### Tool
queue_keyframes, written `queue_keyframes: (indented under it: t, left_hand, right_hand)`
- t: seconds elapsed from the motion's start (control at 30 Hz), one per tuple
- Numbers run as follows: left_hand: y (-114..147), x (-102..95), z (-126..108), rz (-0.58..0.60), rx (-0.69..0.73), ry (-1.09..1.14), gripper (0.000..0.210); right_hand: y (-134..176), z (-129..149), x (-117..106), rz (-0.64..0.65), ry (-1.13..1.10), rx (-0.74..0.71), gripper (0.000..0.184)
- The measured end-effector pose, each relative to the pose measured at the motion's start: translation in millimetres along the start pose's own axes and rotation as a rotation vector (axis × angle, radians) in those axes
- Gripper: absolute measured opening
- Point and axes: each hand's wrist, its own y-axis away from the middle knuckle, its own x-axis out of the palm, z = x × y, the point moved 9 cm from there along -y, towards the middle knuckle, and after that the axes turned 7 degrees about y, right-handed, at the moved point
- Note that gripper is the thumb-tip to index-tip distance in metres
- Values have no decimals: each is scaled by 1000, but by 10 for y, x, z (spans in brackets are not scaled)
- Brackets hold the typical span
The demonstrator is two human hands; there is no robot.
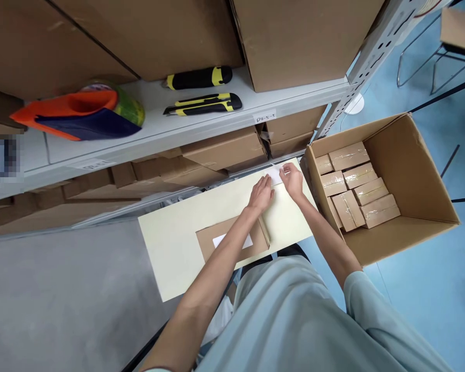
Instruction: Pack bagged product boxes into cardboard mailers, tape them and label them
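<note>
On the pale yellow tabletop (170, 248), a white slip of paper (275, 174), perhaps a label, lies near the far edge. My left hand (261, 194) rests with its fingers stretched out at the slip's left side. At the right end, my right hand (292, 180) pinches the slip between thumb and fingers. Closer to my body is a flat cardboard box (261, 238). A white label (248, 241) on its top is partly covered by my left forearm.
A large open carton (414, 170) holding several small taped boxes (358, 175) stands right of the table. The shelf (201, 124) ahead carries two utility knives (201, 77), an orange and blue tape dispenser (77, 116) and big cartons (302, 41).
</note>
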Motion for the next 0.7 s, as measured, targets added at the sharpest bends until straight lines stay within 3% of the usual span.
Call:
queue_keyframes:
  t: [0.1,0.2,0.3,0.47,0.7]
  left_hand:
    - [-199,9,-116,52,23,-36,65]
    - [-404,43,-215,83,37,-55,68]
    - [-573,110,-318,105,66,-58,71]
    - [-759,280,-494,156,151,-7,72]
    - [-879,405,-476,169,126,-13,76]
  right_hand:
    - [-132,-206,-347,-103,-81,65,36]
    - [-231,-400,-594,-68,-11,100,28]
    - [-259,-587,-762,-15,158,167,36]
    - [-190,-801,-890,9,361,287,40]
    - [-106,-968,-940,-1,412,366,39]
